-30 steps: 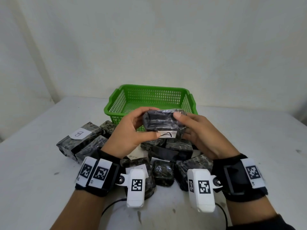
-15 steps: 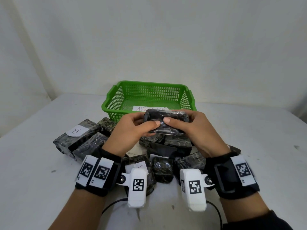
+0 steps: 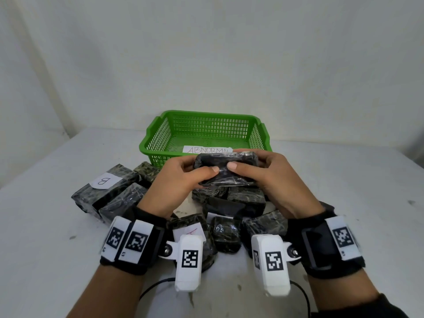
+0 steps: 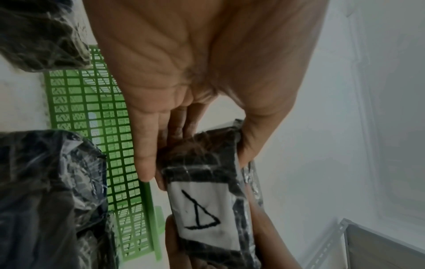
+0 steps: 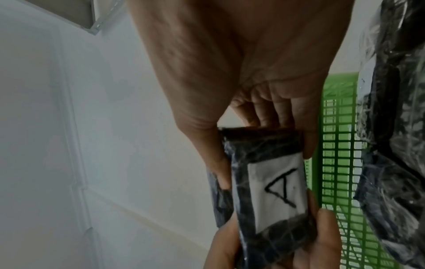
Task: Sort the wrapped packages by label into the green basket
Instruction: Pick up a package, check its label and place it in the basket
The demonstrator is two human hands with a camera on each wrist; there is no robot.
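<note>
Both hands hold one dark plastic-wrapped package (image 3: 226, 167) above the pile, just in front of the green basket (image 3: 160, 136). My left hand (image 3: 183, 177) grips its left end, thumb on top. My right hand (image 3: 259, 173) grips its right end the same way. Its white label with a black "A" faces down and shows in both wrist views, on the package (image 4: 202, 205) (image 5: 273, 193). The basket's floor carries a white paper reading "ABNORMAL" (image 3: 207, 149). No packages are seen inside the basket.
Several dark wrapped packages lie heaped on the white table (image 3: 46, 237) under my hands. One at the left bears a "B" label (image 3: 104, 180), another near my left wrist a red-marked label (image 3: 191, 231). A black cable (image 3: 156, 285) runs along the near edge.
Both hands have tipped the package over, so its "A" label turned from facing me to facing down, and carried it slightly toward the basket. The basket's paper has come into sight.
</note>
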